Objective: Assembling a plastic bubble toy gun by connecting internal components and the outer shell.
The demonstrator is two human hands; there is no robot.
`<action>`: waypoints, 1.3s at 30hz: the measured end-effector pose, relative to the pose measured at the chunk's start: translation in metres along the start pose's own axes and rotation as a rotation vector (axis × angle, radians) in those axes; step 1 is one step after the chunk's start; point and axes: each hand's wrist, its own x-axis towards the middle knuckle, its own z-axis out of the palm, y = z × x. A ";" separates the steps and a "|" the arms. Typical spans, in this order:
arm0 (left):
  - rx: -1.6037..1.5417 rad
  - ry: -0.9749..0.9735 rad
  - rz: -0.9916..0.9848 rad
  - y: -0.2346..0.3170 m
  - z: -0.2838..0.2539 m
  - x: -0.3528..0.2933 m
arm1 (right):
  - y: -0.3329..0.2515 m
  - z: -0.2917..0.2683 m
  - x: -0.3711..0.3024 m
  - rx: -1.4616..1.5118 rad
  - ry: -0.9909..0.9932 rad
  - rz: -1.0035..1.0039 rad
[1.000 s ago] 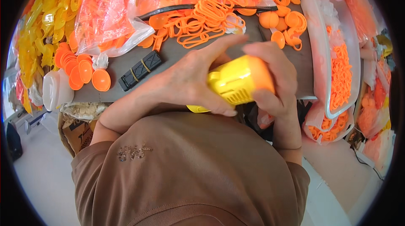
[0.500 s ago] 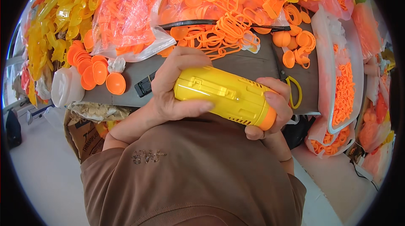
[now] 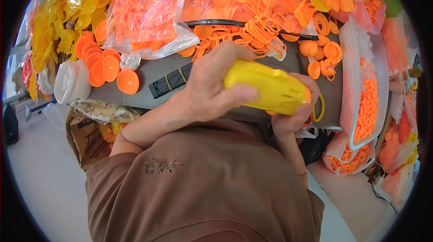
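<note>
A yellow plastic cylinder [image 3: 266, 85] with an orange end is held tilted over the near edge of the dark work surface, slightly blurred by motion. Closed round its left part is my left hand [image 3: 216, 81], the thumb lying along the near side. My right hand [image 3: 295, 111] grips the orange end at the right. Beyond my left wrist lies a black bar [image 3: 169, 81] with bands round it. Just right of my right hand shows a yellow loop handle [image 3: 320, 109], apparently of scissors, mostly hidden.
Orange cups [image 3: 128, 81] lie at the left beside a white container [image 3: 72, 81]. Bagged orange parts [image 3: 144, 11] and loose orange clips [image 3: 257, 30] fill the far side, crossed by a black strip [image 3: 216, 23]. A bin of small orange rings [image 3: 366, 111] stands right; a cardboard box [image 3: 88, 140] stands lower left.
Both hands have moved right and slightly away with the yellow cylinder, which has turned in them. More of the banded black bar now shows.
</note>
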 end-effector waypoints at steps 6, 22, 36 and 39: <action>-0.201 -0.160 -0.136 0.020 -0.002 0.001 | 0.010 -0.010 -0.002 0.469 0.205 0.421; -0.225 -0.155 -0.200 0.033 -0.005 0.005 | 0.006 -0.002 -0.017 0.639 0.092 0.597; -0.051 -0.543 0.100 0.021 -0.034 0.012 | -0.026 -0.012 0.024 0.099 -0.960 0.489; 0.031 -0.500 0.134 0.027 -0.041 0.012 | -0.024 -0.010 0.017 0.021 -1.040 0.636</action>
